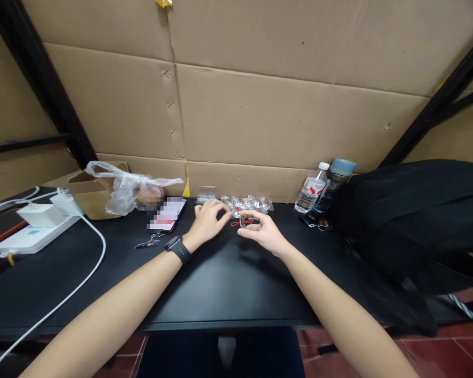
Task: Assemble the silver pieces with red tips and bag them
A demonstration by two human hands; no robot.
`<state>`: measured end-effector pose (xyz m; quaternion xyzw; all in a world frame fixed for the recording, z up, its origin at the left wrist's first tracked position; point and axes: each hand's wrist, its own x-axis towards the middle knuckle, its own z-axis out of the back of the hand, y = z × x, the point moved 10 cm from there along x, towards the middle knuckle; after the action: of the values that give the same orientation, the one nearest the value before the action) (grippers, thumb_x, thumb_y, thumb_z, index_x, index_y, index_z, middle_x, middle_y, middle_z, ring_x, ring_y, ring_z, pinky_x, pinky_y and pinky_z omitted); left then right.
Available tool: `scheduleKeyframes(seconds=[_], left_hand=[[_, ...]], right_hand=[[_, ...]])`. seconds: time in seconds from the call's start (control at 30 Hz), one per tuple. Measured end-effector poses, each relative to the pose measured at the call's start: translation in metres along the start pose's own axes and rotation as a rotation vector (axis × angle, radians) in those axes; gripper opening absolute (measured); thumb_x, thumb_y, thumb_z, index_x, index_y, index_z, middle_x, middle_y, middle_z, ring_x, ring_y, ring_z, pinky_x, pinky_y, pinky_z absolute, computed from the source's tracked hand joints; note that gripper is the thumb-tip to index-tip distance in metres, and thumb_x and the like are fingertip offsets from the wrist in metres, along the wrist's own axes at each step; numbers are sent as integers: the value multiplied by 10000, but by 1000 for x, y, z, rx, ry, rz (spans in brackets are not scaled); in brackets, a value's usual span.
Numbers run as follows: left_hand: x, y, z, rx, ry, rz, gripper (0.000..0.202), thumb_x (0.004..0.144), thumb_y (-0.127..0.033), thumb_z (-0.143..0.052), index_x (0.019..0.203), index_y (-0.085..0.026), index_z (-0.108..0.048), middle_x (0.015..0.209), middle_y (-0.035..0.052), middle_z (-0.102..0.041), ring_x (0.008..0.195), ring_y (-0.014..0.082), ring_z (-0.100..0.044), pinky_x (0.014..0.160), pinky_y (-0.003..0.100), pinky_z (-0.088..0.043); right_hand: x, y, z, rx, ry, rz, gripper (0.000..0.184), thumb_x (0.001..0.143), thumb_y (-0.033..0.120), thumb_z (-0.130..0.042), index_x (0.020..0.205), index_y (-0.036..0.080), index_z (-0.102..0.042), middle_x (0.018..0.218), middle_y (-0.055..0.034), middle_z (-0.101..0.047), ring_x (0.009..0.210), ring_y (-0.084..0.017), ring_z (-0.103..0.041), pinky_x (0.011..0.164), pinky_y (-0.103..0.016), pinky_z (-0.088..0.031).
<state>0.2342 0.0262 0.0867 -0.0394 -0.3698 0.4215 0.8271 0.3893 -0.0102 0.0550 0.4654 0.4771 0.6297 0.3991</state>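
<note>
My left hand (207, 223), with a black watch on its wrist, rests on the black table (220, 278) with its fingers curled toward a pile of small clear packets (247, 203) holding red and white pieces. My right hand (263, 231) pinches a small item with a red cord (241, 222) between thumb and fingers, just in front of that pile. The two hands are almost touching. What the left fingers grip, if anything, is hidden.
A phone (166, 214) and a keychain (147, 243) lie left of my hands. Further left are a plastic bag (122, 189) on a cardboard box, a white power strip (31, 231) and cable. Two bottles (310, 194) and a black bag (413, 220) stand at the right.
</note>
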Motion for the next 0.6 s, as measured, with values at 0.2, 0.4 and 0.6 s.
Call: scheduleKeyframes(seconds=[0.2, 0.4, 0.6], left_hand=[[6, 83, 9, 306, -15, 172, 262, 948, -213, -472, 1135, -213, -654, 1335, 143, -647, 1265, 328, -517, 1008, 519, -327], [4, 99, -7, 336, 102, 151, 319, 912, -126, -436, 1097, -186, -688, 1207, 180, -707, 1237, 352, -566, 1026, 571, -336], [9, 58, 14, 243, -10, 14, 285, 950, -191, -477, 1164, -215, -663, 1168, 113, -723, 1089, 285, -663, 956, 420, -455]], right_hand=[[-5, 9, -1, -63, 15, -24, 543, 723, 304, -839, 1233, 222, -673, 1127, -56, -695, 769, -124, -673, 789, -292, -550], [-5, 22, 15, -79, -12, 38, 527, 714, 296, -833, 1216, 228, -688, 1183, -66, -681, 781, -120, -660, 812, -299, -553], [-4, 28, 38, -107, -81, 80, 530, 714, 309, -837, 1215, 214, -692, 1124, -70, -693, 792, -139, -660, 809, -319, -567]])
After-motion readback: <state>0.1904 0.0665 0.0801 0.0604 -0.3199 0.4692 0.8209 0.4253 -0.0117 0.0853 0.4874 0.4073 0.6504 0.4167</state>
